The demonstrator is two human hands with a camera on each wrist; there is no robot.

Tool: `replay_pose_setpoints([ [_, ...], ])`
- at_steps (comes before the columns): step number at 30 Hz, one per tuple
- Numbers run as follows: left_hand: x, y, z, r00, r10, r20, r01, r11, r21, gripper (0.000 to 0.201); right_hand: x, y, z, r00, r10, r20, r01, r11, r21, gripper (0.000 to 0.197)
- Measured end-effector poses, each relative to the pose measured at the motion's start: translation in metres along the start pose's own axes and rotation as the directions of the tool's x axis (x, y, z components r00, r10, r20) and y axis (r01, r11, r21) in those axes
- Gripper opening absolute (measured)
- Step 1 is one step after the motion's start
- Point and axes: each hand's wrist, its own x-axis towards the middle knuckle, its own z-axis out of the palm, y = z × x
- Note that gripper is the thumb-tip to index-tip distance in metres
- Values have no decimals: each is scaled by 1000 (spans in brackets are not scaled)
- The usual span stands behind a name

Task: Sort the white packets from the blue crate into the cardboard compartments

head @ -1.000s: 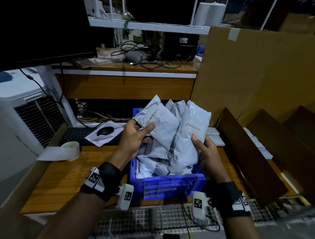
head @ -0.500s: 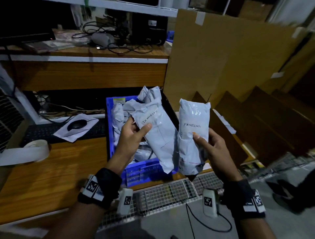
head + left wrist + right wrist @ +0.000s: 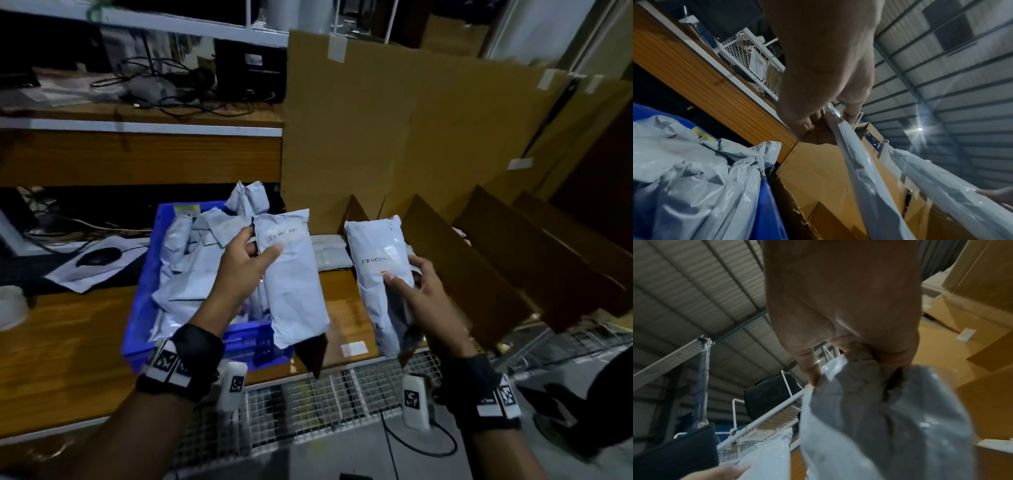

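My left hand (image 3: 251, 255) pinches a white packet (image 3: 293, 277) with handwriting near its top, held upright just right of the blue crate (image 3: 144, 291). The crate holds several more crumpled white packets (image 3: 191, 270). My right hand (image 3: 411, 284) grips a second white packet (image 3: 378, 263) marked "PENDING", held upright over the first cardboard compartment (image 3: 346, 308). A white packet (image 3: 330, 251) lies flat at the back of that compartment. Slanted cardboard dividers (image 3: 459, 263) run off to the right. In the wrist views the left fingers (image 3: 851, 112) clamp a packet edge (image 3: 857, 162) and the right fingers (image 3: 809, 369) clasp the other packet (image 3: 879, 418).
A tall cardboard back wall (image 3: 394, 130) stands behind the compartments. A black mouse (image 3: 97, 256) on paper and a keyboard (image 3: 20, 270) lie left of the crate on the wooden desk (image 3: 68, 335). A tape roll (image 3: 10, 305) sits at the far left. White wire mesh (image 3: 325, 387) runs along the near edge.
Both hands have carried their packets rightwards, off the crate. The two packets have drawn apart, and the right one now hangs over the cardboard compartments. The view has swung right.
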Motion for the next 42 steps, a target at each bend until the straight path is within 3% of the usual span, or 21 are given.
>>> replay_pose_setpoints([
  [6, 24, -20, 28, 991, -92, -96, 102, 990, 96, 32, 66, 13, -22, 995, 34, 90, -17, 982, -186, 43],
  [12, 57, -27, 27, 973, -155, -172, 189, 960, 208, 33, 172, 35, 21, 966, 87, 243, 30, 897, -441, 44],
  [21, 165, -47, 22, 964, -238, -121, 264, 909, 321, 37, 341, 74, 89, 943, 207, 262, 47, 693, -719, 47],
  [26, 214, -79, 18, 958, -250, -139, 286, 832, 474, 39, 413, 99, 126, 912, 287, 293, 72, 590, -804, 46],
  [32, 232, -114, 16, 925, -346, -153, 370, 743, 557, 42, 459, 131, 166, 860, 332, 389, 195, 490, -850, 45],
  [35, 237, -119, 14, 930, -335, -154, 358, 721, 593, 37, 471, 138, 177, 835, 322, 447, 297, 419, -858, 64],
  [38, 238, -118, 15, 933, -332, -139, 346, 723, 597, 35, 476, 149, 183, 860, 204, 467, 414, 258, -873, 72],
  [40, 236, -117, 15, 933, -335, -132, 346, 731, 588, 39, 470, 158, 188, 898, 81, 433, 399, 268, -877, 56],
  [42, 235, -116, 14, 933, -337, -125, 345, 741, 576, 43, 460, 171, 194, 905, 55, 422, 390, 289, -874, 57],
])
